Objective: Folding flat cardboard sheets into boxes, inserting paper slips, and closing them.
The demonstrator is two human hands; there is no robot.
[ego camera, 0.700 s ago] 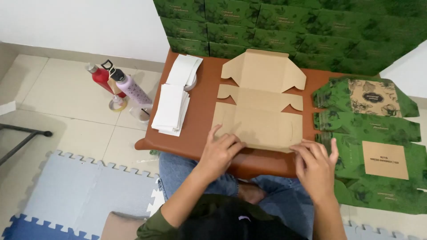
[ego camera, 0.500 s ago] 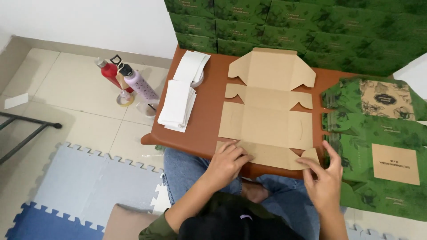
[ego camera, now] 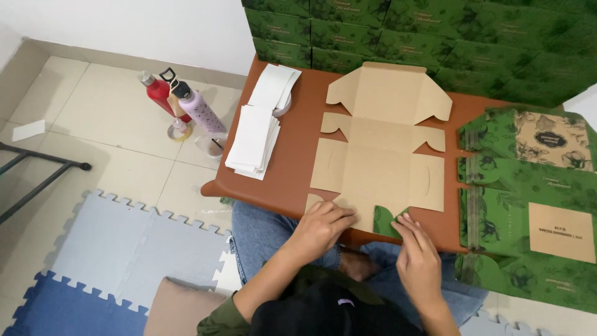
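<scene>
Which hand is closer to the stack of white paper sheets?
Left. The left hand presses the flat cardboard box blank just below-right of the white paper stack; the right hand is farther right.

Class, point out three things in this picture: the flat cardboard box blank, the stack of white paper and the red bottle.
flat cardboard box blank (ego camera: 379,168), head view, on its bare middle panel.
stack of white paper (ego camera: 254,138), head view, on the top sheet.
red bottle (ego camera: 160,94), head view, on its body.

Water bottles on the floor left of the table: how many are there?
2. A red bottle with a grey cap stands nearer the wall; a pale lilac bottle with a black cap leans beside it, closer to the brown table. None appear hidden.
</scene>
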